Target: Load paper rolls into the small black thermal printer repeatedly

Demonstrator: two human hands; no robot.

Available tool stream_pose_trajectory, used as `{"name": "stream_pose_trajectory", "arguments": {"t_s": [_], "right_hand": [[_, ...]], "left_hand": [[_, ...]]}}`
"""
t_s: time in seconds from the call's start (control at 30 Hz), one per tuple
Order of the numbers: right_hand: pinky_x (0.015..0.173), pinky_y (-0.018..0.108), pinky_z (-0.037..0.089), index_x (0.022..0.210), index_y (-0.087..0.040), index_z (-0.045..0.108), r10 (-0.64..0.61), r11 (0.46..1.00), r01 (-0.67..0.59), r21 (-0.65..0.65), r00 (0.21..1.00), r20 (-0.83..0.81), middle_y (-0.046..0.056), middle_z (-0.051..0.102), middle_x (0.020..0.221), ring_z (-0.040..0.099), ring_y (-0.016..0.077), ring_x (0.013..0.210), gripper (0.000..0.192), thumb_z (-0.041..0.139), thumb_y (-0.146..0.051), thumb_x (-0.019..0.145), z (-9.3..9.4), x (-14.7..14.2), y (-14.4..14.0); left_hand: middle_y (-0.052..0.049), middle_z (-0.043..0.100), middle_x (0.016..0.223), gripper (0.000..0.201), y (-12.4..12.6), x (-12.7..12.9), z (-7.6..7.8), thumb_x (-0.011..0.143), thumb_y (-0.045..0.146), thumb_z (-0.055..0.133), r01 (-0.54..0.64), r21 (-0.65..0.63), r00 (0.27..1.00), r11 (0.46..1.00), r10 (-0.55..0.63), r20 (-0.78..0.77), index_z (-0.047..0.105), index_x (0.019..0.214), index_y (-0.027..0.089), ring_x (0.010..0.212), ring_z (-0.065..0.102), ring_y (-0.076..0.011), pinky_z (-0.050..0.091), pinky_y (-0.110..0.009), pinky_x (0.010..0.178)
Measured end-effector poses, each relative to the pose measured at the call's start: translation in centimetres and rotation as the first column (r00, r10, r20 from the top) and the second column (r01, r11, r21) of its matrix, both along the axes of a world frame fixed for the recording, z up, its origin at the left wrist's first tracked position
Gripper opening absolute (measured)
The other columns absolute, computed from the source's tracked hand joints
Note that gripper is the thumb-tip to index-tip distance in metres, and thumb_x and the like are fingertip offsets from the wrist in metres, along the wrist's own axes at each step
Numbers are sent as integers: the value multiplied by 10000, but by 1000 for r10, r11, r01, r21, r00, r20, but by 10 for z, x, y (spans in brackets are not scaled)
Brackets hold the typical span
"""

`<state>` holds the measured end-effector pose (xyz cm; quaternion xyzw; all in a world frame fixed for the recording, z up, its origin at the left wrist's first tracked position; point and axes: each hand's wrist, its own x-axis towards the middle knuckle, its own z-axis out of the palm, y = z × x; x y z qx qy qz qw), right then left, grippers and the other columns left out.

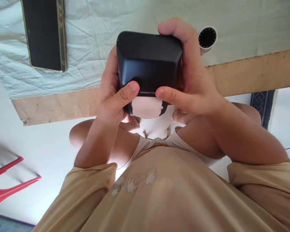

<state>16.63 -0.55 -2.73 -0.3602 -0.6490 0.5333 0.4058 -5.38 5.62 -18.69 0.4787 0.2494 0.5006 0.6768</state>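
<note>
Nearest us is the tan shirt (174, 193), and beyond it we see the black NIIMBOT device (149, 69) held in front of the near edge of the cloth-covered bench (91, 35); whether its underside touches that edge, we cannot tell. The left grip (110, 98) is closed around its left side and the right grip (195, 80) around its right, with a right finger curled over the far corner and 2 thumbs pressing its near face. We judge the casing to be stiff, hard plastic, light enough for 1 grip but broad enough to sit steadier in 2. Its smooth matte skin and rounded, sloping sides could slide under fingertips alone, so we would take hold around the flanks, with palms and whole fingers. The pale strip (147, 107) at its near end looks thin and slightly ragged at its right edge; we expect it to crease or tear easily, so we would keep thumbs clear of it.
</note>
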Motion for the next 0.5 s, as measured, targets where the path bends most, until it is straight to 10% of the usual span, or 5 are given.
{"name": "stream_pose_trajectory", "arguments": {"t_s": [0.1,0.27,0.5], "right_hand": [[994,216,615,1504,-195,340,-6,1000,6,7,1000,13,86,362,1702,473,164,1612,979,641,-840,832,0,-1,0],[1018,220,614,1510,-193,303,2,1000,-2,-3,1000,29,98,328,1723,447,167,1634,1007,601,-875,831,0,-1,-1],[984,210,604,1508,-184,296,7,1000,-7,8,1000,29,100,336,1722,437,154,1641,993,603,-859,847,0,-1,-1]], "left_hand": [[-45,605,1439,1471,-13,1,30,328,902,940,26,57,1000,998,-26,4,412,1600,386,1679,384,-502,441,-809,1307],[-70,604,1435,1021,-32,1,67,716,713,886,24,-14,999,1000,-24,-28,510,1559,276,1739,299,-442,294,-778,1426],[-65,511,1553,1718,0,2,-14,128,904,941,-23,-31,999,999,24,29,291,1643,419,1722,212,-574,389,-834,1327]]}}
